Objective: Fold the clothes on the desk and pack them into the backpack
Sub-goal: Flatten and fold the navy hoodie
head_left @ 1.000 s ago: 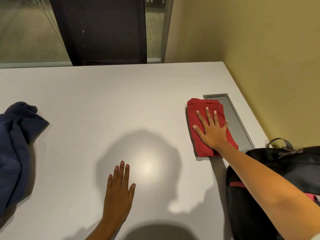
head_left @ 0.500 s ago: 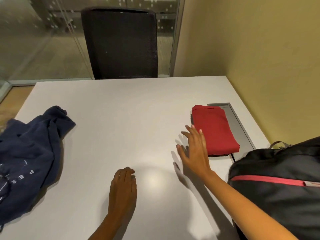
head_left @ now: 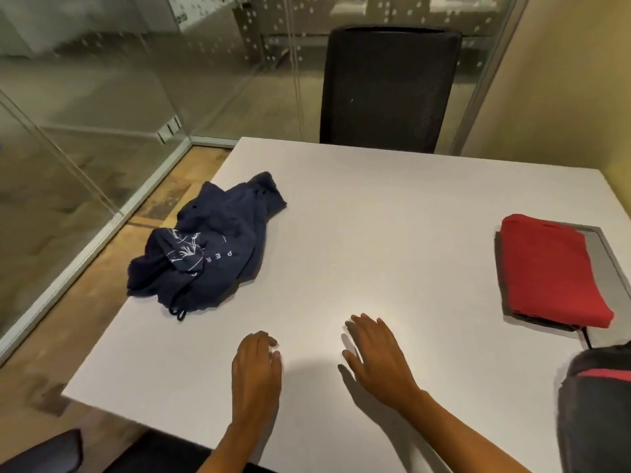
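Observation:
A crumpled navy garment (head_left: 208, 247) with white print lies near the left edge of the white desk (head_left: 392, 213). A folded red garment (head_left: 553, 271) lies flat at the right side, partly over a grey cable hatch. The black backpack (head_left: 597, 414) with a red stripe shows at the lower right edge. My left hand (head_left: 256, 373) hovers over the desk near the front, fingers loosely curled, holding nothing. My right hand (head_left: 379, 356) is beside it, fingers relaxed and spread, empty and well left of the red garment.
A black mesh chair (head_left: 386, 87) stands behind the far edge of the desk. Glass partitions run along the left and back. A yellow wall (head_left: 563, 80) borders the right side. The grey hatch (head_left: 604, 264) is set into the desk under the red garment.
My right hand has left the red garment and moved left toward the middle of the desk. The view has swung left, bringing the whole navy garment into sight.

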A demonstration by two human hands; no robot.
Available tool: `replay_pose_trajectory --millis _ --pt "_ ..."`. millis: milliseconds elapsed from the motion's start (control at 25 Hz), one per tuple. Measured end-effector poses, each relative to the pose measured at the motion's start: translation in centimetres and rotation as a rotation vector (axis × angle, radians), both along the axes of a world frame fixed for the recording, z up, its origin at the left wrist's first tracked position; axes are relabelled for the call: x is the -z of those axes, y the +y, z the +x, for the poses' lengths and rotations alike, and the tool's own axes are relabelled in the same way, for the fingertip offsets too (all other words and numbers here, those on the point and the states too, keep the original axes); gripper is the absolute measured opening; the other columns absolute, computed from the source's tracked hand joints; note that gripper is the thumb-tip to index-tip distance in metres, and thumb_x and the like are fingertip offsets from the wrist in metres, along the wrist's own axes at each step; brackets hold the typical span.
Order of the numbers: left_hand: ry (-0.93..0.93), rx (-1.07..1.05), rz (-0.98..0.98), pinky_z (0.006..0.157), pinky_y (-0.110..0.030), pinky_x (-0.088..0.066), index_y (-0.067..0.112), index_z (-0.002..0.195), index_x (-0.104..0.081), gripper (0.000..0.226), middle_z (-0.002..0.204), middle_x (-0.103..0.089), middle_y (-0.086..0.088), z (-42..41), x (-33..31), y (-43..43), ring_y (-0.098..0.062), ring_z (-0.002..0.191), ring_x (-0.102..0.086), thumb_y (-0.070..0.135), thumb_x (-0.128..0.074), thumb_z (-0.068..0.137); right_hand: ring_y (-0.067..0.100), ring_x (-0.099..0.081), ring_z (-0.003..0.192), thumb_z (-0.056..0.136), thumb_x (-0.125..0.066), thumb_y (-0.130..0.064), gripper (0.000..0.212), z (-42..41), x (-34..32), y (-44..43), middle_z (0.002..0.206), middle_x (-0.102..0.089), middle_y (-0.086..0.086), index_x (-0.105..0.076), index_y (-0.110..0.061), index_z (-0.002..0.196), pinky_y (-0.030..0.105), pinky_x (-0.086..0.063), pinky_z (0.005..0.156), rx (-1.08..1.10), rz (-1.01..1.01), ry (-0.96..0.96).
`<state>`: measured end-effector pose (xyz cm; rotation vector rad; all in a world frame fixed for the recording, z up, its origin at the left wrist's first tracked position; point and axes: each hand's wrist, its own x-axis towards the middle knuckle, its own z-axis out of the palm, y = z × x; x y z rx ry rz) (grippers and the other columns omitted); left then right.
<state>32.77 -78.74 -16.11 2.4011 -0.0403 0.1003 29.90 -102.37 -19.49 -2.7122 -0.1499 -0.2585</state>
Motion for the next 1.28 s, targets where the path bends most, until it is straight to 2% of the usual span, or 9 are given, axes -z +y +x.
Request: replay_pose_trajectory --millis 120,240,440,600,720,920,1120,1200,1280 --pt "-0.011 -0.06 0.024 0.096 -0.024 -0.031 0.016 0.108 -0.06 0.023 0.121 -0.056 0.004 2.2 -0.3 3.8 -0.016 0.116 -0.048 0.015 -0.046 0.09 0.024 -0.05 0.13 0.1 -0.025 -0.051 0.059 1.9 0.7 2.2 0.139 -0.055 0.005 -0.056 -0.012 0.133 0.039 -0.03 0.11 -0.033 -0.049 0.111" --pt "-0.07 -0.108 0.17 0.108 -0.044 -0.032 0.008 0.12 -0.058 0.031 0.142 -0.047 -0.008 6.8 -1.2 7.9 -0.031 0.137 -0.036 0.008 -0.058 0.09 0.028 -0.05 0.131 0.094 -0.036 -0.049 0.058 4.6 1.5 4.6 0.143 -0.051 0.008 -0.054 -0.013 0.135 0.042 -0.038 0.108 -0.021 -0.071 0.228" --pt "-0.088 -0.144 0.401 0.115 -0.052 -0.015 0.01 0.143 -0.039 0.062 0.157 -0.021 -0.013 16.4 -3.1 13.2 -0.038 0.145 -0.01 0.022 -0.064 0.088 0.033 -0.048 0.132 0.093 -0.035 -0.045 0.059 8.4 2.0 8.1 0.146 -0.046 0.013 -0.052 -0.011 0.138 0.049 -0.038 0.105 -0.013 -0.145 0.312" --pt "0.19 -0.013 0.318 0.096 -0.049 -0.041 0.018 0.153 -0.013 0.079 0.127 -0.056 -0.017 20.5 -1.6 14.3 -0.04 0.116 -0.05 0.037 -0.058 0.091 0.026 -0.022 0.147 0.094 -0.022 -0.049 0.067 10.6 1.8 10.6 0.16 -0.021 0.007 -0.031 -0.015 0.151 0.039 -0.016 0.118 0.014 -0.062 0.286" --pt "0.044 0.054 0.372 0.086 -0.042 -0.047 0.011 0.152 -0.016 0.082 0.098 -0.065 -0.012 19.4 -0.7 13.1 -0.033 0.095 -0.058 0.038 -0.059 0.089 0.021 -0.016 0.149 0.099 -0.026 -0.045 0.061 12.4 0.7 12.5 0.161 -0.015 0.003 -0.027 -0.015 0.152 0.034 -0.01 0.121 0.046 0.022 0.178" --pt "0.01 0.218 0.289 0.094 -0.033 -0.044 0.009 0.153 -0.013 0.096 0.105 -0.064 -0.002 14.8 -0.5 11.2 -0.021 0.097 -0.058 0.039 -0.069 0.08 0.016 -0.017 0.147 0.099 -0.035 -0.044 0.057 16.7 -2.8 16.5 0.161 -0.018 0.0 -0.033 -0.021 0.15 0.027 -0.014 0.118 0.064 0.242 0.141" --pt "-0.24 0.231 0.314 0.079 -0.032 -0.042 0.021 0.126 -0.057 0.04 0.077 -0.066 0.005 14.4 -2.3 14.8 -0.017 0.07 -0.06 0.035 -0.051 0.089 0.028 -0.034 0.14 0.096 -0.025 -0.054 0.055 19.2 -2.5 19.2 0.151 -0.038 0.003 -0.045 -0.031 0.142 0.05 -0.028 0.113 -0.079 0.105 0.207" --pt "-0.29 0.12 0.281 0.078 -0.034 -0.038 0.021 0.112 -0.063 0.026 0.089 -0.067 0.002 16.2 -3.2 16.9 -0.022 0.08 -0.06 0.027 -0.051 0.09 0.024 -0.052 0.12 0.096 -0.025 -0.053 0.049 19.1 -1.9 19.1 0.133 -0.053 -0.003 -0.054 -0.033 0.13 0.051 -0.037 0.1 -0.086 -0.01 0.223" --pt "-0.227 0.005 0.341 0.088 -0.04 -0.039 0.018 0.121 -0.06 0.034 0.116 -0.063 -0.003 18.5 -3.3 18.5 -0.027 0.104 -0.056 0.019 -0.061 0.087 0.024 -0.06 0.096 0.096 -0.043 -0.043 0.029 18.7 -1.5 18.9 0.112 -0.061 -0.002 -0.061 -0.028 0.113 0.043 -0.045 0.083 -0.089 -0.083 0.135"
